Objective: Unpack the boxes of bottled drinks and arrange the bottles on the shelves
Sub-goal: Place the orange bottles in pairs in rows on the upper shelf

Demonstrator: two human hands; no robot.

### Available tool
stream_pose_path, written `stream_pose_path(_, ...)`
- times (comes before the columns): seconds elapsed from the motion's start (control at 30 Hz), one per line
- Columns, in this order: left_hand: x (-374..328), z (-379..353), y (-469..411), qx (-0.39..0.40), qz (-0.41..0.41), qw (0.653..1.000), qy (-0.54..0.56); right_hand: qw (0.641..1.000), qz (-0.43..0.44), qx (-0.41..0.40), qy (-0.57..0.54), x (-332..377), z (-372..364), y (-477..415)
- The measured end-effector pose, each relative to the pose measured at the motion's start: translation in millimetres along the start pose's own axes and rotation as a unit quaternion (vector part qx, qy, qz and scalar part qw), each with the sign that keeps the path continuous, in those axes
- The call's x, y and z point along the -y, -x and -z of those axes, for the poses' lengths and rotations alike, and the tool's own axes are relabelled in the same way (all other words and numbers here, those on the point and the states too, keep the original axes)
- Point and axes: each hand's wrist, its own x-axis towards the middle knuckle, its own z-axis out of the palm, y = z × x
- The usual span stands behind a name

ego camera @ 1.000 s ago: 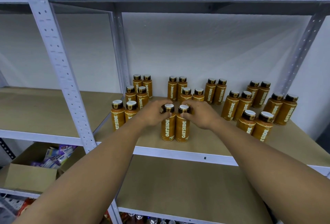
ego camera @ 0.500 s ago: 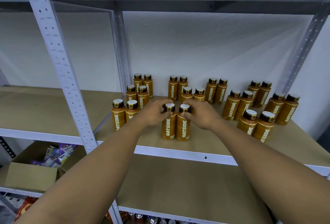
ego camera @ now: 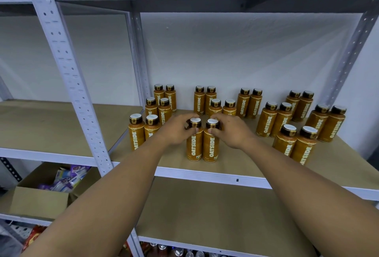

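Observation:
Two orange OATSIDE bottles stand upright side by side near the front of the shelf board [ego camera: 338, 166]. My left hand [ego camera: 176, 130] grips the neck of the left bottle [ego camera: 194, 146]. My right hand [ego camera: 232, 131] grips the neck of the right bottle [ego camera: 211, 148]. Both bottles rest on the board. Several more of the same bottles stand in pairs behind and to both sides, among them a pair at front left [ego camera: 136, 133] and a pair at front right [ego camera: 295, 144].
A white metal upright [ego camera: 67, 72] stands left of my arms. An open cardboard box [ego camera: 39, 201] with small packets sits on the lower left shelf. A bare board [ego camera: 205, 215] lies below. Bottle tops [ego camera: 180, 252] show at the bottom.
Both hands stay on the two front bottles; the pair has barely shifted on the shelf.

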Motion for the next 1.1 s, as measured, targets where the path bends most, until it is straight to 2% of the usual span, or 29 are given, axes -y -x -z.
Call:
stream_pose_path(0.7,-0.5,-3.1,-0.9,0.003,0.025,1.000,-0.012,1.000,-0.010,-0.018,0.010,3.2,-2.4,2.4)
stream_pose_path(1.1,-1.3,-0.1,-3.6,0.019,0.019,0.999,-0.017,1.000,-0.008,0.000,0.007,4.6,2.5,3.2)
